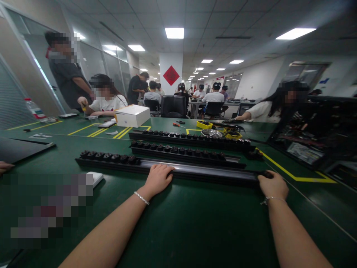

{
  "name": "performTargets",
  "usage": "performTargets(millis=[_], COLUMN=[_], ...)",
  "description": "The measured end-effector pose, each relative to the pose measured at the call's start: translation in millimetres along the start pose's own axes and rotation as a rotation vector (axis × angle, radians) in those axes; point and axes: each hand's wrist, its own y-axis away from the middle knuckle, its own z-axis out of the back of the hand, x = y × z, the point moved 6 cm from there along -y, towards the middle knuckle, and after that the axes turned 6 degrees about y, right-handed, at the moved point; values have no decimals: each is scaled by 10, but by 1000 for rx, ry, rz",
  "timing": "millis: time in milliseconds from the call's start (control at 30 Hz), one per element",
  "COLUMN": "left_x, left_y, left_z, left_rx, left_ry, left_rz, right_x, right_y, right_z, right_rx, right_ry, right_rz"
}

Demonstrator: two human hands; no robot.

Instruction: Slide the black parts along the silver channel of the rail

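A long black rail (212, 173) lies across the green table in front of me, with several small black round parts (107, 158) lined up on its left portion. Its middle and right stretch show a bare, shiny channel. My left hand (158, 178) holds the rail near its middle, fingers bent over the near edge. At the right end, my right hand (275, 187) is closed around a small black part (265, 174), against the rail; the fingertips are partly hidden. Behind lie a second rail (184, 151) and a third rail (189, 139), both carrying rows of similar parts.
Beyond the rails are a metal bowl (212, 133), yellow bins (204, 124), a red screwdriver (178, 125) and a white box (133, 115). An open black computer case (306, 149) stands at right. Co-workers sit across the table; another person's hand (5, 167) shows at left.
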Motion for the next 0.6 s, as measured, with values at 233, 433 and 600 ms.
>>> performTargets(millis=[233,433,600], left_x=[1,-3,8], left_y=[2,2,4], left_z=[-6,-5,-9], left_rx=[-3,-12,-4], left_ry=[-10,-15,-4], left_rz=[-10,-4,3], right_x=[-121,-319,-479], right_y=[-179,-443,-729], right_z=[-22,-85,-98], right_rx=[-60,-104,-190], right_ry=[-2,11,61], right_rz=[-29,-33,64])
